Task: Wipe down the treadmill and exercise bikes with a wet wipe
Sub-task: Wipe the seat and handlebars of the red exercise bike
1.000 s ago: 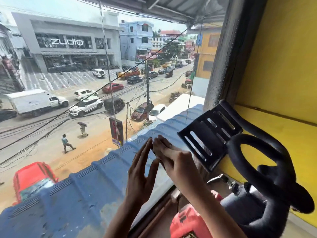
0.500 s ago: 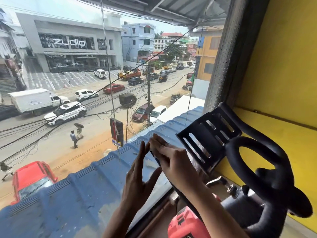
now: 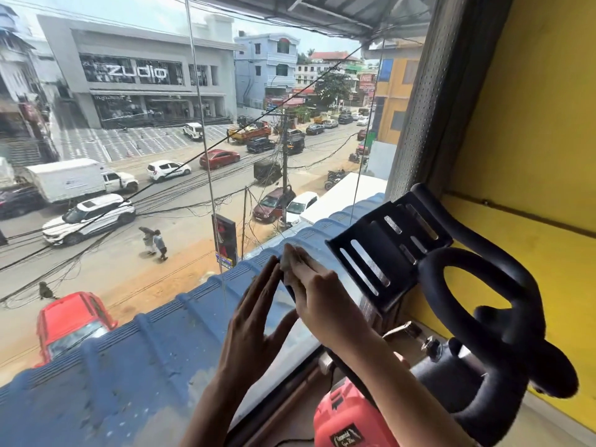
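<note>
Since the frame one second back, my right grip (image 3: 319, 295) has crept up toward the tip of the left bar end (image 3: 288, 285), and the wet wipe (image 3: 290, 261) now shows at its fingertips. The left grip (image 3: 254, 321) has risen with it.

Left to right, with the slotted bracket (image 3: 387, 250) as landmark:

- Far left of the bracket, behind the window glass (image 3: 129, 140), lies a blue corrugated roof (image 3: 129, 366).
- Left of and below the bracket, the left grip stands flat, its fingers straight and together. It is laid against the outer side of the bar end and holds nothing.
- Just left of the bracket, the grey wet wipe lies over the tip of the bar end. The right grip's fingers curl over the wipe and pinch it to the bar.
- Below the bracket sits the red frame (image 3: 348, 414) of the exercise bike (image 3: 451, 369).
- Right of the bracket, the black loop handlebar (image 3: 483, 254) curves up.
- Farther right stands the yellow wall (image 3: 532, 124).
</note>
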Tool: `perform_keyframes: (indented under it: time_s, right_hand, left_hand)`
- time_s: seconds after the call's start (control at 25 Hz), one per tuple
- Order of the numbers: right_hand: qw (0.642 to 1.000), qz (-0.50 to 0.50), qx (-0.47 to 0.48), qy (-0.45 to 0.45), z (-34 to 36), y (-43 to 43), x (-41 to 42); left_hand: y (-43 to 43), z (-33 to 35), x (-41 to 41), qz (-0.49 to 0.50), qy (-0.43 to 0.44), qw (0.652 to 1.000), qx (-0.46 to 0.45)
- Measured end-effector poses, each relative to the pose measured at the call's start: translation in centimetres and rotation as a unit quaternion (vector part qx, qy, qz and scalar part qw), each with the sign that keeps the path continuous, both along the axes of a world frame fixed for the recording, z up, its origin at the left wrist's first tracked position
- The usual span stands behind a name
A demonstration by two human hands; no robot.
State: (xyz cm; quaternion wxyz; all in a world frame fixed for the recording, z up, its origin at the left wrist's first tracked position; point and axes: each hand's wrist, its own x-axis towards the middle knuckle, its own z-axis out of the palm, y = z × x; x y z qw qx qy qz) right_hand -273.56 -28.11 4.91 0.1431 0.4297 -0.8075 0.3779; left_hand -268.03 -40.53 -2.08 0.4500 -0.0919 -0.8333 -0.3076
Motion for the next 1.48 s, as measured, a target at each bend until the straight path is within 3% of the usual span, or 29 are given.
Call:
perform_keyframes:
  time_s: [0.28, 0.56, 0.8, 0.92, 1.2, 1.4, 1.48]
  right_hand:
    - [0.998, -0.055, 0.038, 0.018, -3.8, 6.0, 3.3]
    - [0.981, -0.070, 0.114, 0.141, -7.3, 13.1, 6.9]
    - [0.967, -0.046, 0.035, 0.247, -9.9, 20.2, 7.7]
    - [0.970, -0.016, 0.014, 0.241, -10.0, 24.3, 5.7]
    - [0.995, -0.036, -0.026, 0.094, -9.7, 27.5, 1.5]
    - [0.980, 0.060, 0.019, 0.189, -10.9, 26.3, 3.3]
    - [0.983, 0.029, -0.005, 0.180, -9.9, 27.9, 0.1]
  left_hand:
    - [2.5, -1.1, 0.8, 0.027, 0.009, 0.998, -0.063]
    - [8.7, -3.7, 3.3, 0.038, -0.021, 0.998, -0.033]
    - [13.4, -4.5, 4.7, 0.059, -0.030, 0.998, -0.018]
    - [16.2, -4.5, 5.0, 0.066, -0.016, 0.997, -0.026]
    - [21.2, -4.9, 4.8, 0.114, 0.016, 0.992, -0.053]
    - [22.2, -5.0, 4.8, 0.117, 0.037, 0.990, -0.062]
    - [22.3, -4.9, 4.7, 0.124, 0.041, 0.990, -0.057]
